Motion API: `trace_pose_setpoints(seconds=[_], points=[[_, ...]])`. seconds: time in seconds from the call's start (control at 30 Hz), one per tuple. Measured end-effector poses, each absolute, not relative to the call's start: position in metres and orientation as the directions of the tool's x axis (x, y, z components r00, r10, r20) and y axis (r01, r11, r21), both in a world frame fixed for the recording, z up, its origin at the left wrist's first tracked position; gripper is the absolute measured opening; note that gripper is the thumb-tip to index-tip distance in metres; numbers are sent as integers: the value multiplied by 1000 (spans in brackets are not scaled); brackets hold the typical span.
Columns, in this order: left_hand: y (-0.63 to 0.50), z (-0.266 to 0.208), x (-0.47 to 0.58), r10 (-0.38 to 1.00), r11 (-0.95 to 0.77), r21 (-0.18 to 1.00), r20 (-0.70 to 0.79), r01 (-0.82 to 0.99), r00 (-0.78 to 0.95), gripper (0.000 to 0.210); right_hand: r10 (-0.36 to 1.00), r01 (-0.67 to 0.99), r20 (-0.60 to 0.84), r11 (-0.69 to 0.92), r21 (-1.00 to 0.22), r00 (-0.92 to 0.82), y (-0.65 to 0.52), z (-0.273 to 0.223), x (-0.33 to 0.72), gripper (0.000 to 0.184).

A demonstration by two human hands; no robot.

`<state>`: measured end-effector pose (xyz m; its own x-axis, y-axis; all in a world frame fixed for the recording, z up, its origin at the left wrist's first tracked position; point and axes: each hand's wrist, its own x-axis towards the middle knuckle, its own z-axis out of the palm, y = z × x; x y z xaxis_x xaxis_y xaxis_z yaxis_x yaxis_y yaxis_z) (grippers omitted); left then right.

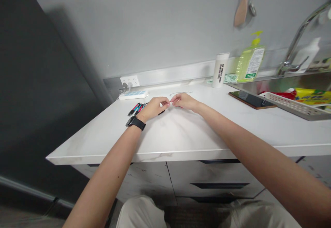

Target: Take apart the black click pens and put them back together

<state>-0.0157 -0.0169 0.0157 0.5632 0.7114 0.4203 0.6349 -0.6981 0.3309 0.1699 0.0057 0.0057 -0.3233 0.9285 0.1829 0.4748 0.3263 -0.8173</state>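
My left hand [154, 108] and my right hand [184, 101] are close together above the white countertop [178, 135]. On each, thumb and fingers are drawn into a pinch, and the fingertips almost meet. Whatever they hold, if anything, is too small to make out. Just left of my left hand lie several pen-like sticks [134, 109] in red, blue and black, partly hidden behind it. A dark tip [161, 112] shows under the left fingers. A small red bit peeks out below my right hand. Behind the hands, a thin grey strand [181, 92] lies on the counter.
A power strip [133, 95] sits at the back left, below a wall socket [129, 81]. To the right stand a white cylinder [220, 71] and a yellow-green pump bottle [250, 62]. A phone [252, 99] lies near the sink, beside a perforated tray [297, 105].
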Motion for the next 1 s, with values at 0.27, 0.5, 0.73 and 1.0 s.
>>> trace_pose_setpoints(seconds=[0.27, 0.5, 0.73, 1.0], points=[[-16, 16, -18, 749, -659, 365, 399, 657, 530, 18, 939, 914, 229, 313, -259, -257, 19, -7, 189, 17], [-15, 16, -19, 759, -634, 347, 447, 691, 473, 15, 891, 803, 358, 422, -421, -280, 23, -4, 186, 11], [-7, 12, -23, 736, -651, 358, 513, 669, 442, 12, 829, 681, 396, 554, -479, -395, 21, -5, 182, 21], [-4, 11, -25, 736, -652, 343, 500, 676, 457, 13, 806, 662, 394, 589, -463, -441, 17, -4, 182, 20]])
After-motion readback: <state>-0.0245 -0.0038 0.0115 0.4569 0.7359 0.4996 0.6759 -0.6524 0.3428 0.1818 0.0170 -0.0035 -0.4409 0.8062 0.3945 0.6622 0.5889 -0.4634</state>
